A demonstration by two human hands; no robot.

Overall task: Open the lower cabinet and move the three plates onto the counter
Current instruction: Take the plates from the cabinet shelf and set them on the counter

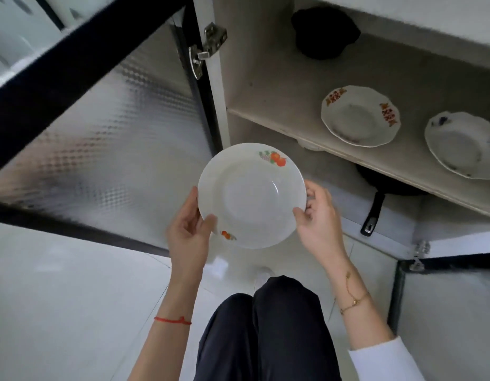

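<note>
I hold a white deep plate with an orange fruit print (252, 195) in front of the open lower cabinet, above the floor. My left hand (187, 229) grips its left rim and my right hand (319, 218) grips its right rim. On the cabinet's upper shelf (279, 92) lie two more plates side by side: a scalloped white plate with red-gold marks (360, 116) and, right of it, a scalloped white plate with blue marks (462, 144), partly cut off by the frame edge.
The left cabinet door (101, 111), black-framed with patterned glass, stands wide open; the right door (444, 298) is open too. A black pot (325, 33) sits at the shelf's back. A black frying pan (375, 204) lies on the bottom shelf. My knees (266, 312) are over white floor tiles.
</note>
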